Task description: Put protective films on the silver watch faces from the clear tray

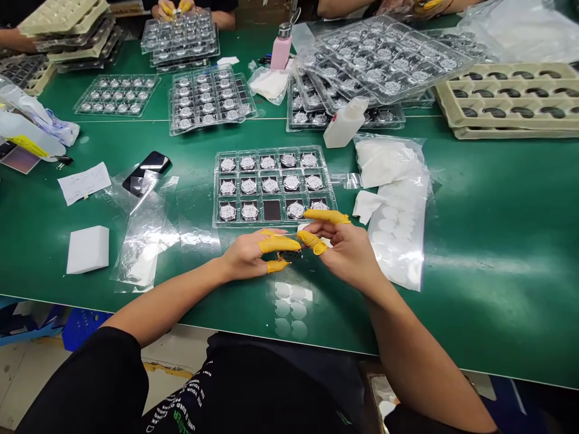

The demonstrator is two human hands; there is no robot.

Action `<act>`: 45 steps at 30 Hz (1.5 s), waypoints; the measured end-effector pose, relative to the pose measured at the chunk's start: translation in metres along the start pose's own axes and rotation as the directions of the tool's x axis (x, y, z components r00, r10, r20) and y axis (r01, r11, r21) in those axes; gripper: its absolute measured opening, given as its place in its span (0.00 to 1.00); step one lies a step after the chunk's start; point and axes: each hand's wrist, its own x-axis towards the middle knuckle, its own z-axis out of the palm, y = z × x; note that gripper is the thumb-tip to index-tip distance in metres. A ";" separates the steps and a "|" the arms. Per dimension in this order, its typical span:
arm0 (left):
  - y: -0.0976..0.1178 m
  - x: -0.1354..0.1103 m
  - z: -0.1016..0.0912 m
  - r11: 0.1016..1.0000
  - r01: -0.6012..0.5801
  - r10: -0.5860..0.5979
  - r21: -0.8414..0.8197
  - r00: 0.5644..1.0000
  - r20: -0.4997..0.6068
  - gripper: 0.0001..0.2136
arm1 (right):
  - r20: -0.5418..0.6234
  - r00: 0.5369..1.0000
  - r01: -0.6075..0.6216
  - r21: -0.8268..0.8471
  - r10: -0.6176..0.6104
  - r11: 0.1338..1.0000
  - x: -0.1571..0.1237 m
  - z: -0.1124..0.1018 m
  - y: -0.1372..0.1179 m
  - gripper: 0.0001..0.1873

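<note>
Near the bottom middle of my view, on the green workbench [493, 253], the left hand [242, 256] and right hand [348, 256] meet just below a clear blister tray [271, 152] of round, silver-faced parts [270, 185]. Yellow finger cots [278, 243] cover several fingertips, probably to keep prints and grease off these parts. The left hand is nearly closed, with a cot-covered finger and thumb pinching a small dark round piece [287, 255], which they largely hide, so I can't make out its details. The right hand is half open and holds nothing I can see; its fingers curve toward the piece, with the thumb close to it and the index finger reaching toward the tray's lower edge. One cell in the tray's bottom row is vacant [272, 210], and the tray's position within easy reach seems chosen for that reason. Just right of the hands lies a plastic sheet of white round pads [398, 223], with a strip of clear round film discs [289, 308] directly below them, both apparently kept close for quick picking. Further out, stacked trays [384, 60] crowd the upper right.
</note>
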 end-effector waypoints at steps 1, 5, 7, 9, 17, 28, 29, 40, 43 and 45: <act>-0.001 -0.001 0.000 0.999 -0.034 0.034 0.011 0.999 -0.010 0.14 | -0.003 0.999 0.033 -0.045 -0.033 0.998 0.000 -0.001 -0.001 0.08; -0.005 -0.003 0.003 0.983 -0.171 0.174 0.067 0.984 -0.044 0.15 | 0.011 0.964 0.262 -0.193 -0.265 0.946 0.002 -0.009 -0.005 0.14; -0.007 -0.004 0.004 0.971 -0.224 0.228 0.078 0.973 -0.045 0.16 | 0.065 0.945 0.326 -0.233 -0.320 0.916 0.002 -0.011 -0.006 0.12; -0.008 -0.005 0.005 0.966 -0.246 0.248 0.081 0.968 -0.018 0.17 | 0.106 0.936 0.353 -0.267 -0.336 0.897 0.002 -0.012 -0.006 0.12; 0.009 -0.005 0.006 0.999 -0.047 0.047 0.002 0.998 0.036 0.15 | -0.129 0.863 0.435 -0.304 -0.489 0.848 0.001 0.003 -0.007 0.10; 0.017 0.001 0.010 0.812 0.500 -0.507 -0.301 0.860 0.061 0.23 | -0.422 0.904 0.060 -0.028 -0.067 0.998 -0.002 0.012 -0.006 0.10; 0.015 0.002 0.010 0.752 0.569 -0.588 -0.334 0.807 0.051 0.24 | -0.372 0.928 0.002 0.082 0.029 0.997 -0.003 0.013 -0.007 0.11; -0.002 0.006 0.005 0.620 0.662 -0.709 -0.421 0.702 0.060 0.27 | -0.051 0.851 -0.458 0.416 0.523 0.786 -0.007 0.044 0.000 0.18; 0.000 0.006 0.005 0.610 0.673 -0.716 -0.419 0.695 0.074 0.27 | -0.078 0.851 -0.455 0.388 0.520 0.802 -0.009 0.047 0.006 0.18; 0.001 0.007 0.005 0.605 0.682 -0.723 -0.411 0.687 0.077 0.27 | -0.095 0.850 -0.452 0.372 0.518 0.811 -0.011 0.048 0.008 0.19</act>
